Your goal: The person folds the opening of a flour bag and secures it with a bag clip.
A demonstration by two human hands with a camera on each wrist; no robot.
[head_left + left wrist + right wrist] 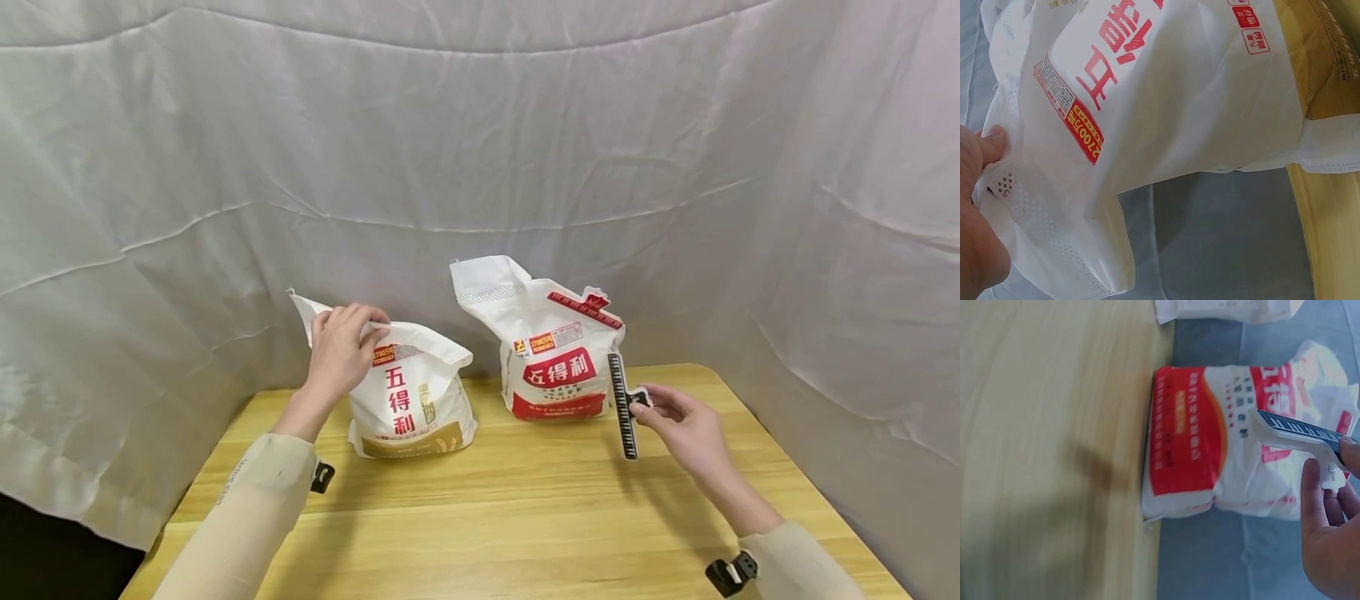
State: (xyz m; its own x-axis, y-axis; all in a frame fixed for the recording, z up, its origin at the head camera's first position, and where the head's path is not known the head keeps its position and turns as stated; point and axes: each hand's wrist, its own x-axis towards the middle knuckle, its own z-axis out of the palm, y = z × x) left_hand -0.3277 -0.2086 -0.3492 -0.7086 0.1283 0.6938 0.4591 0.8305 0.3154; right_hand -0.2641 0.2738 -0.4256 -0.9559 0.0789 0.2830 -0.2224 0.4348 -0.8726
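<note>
My left hand [341, 346] pinches the folded top edge of a white flour bag [416, 400] with red lettering and a gold base band. In the left wrist view, the thumb of that hand [979, 206] lies on the white material of the bag [1210, 119]. Between thumb and fingers, my right hand [690, 429] holds a long bag clip [622, 417] with a black-and-white piano-key pattern, raised above the table. From the right wrist, the clip [1300, 432] overlaps a second flour bag [1185, 434], red and white.
That second bag stands upright at the back of the wooden table [487, 517], right of the first. A red piano-key clip [585, 308] sits across its top right corner, while its top left flap sticks up. A grey curtain [480, 150] hangs behind and at both sides.
</note>
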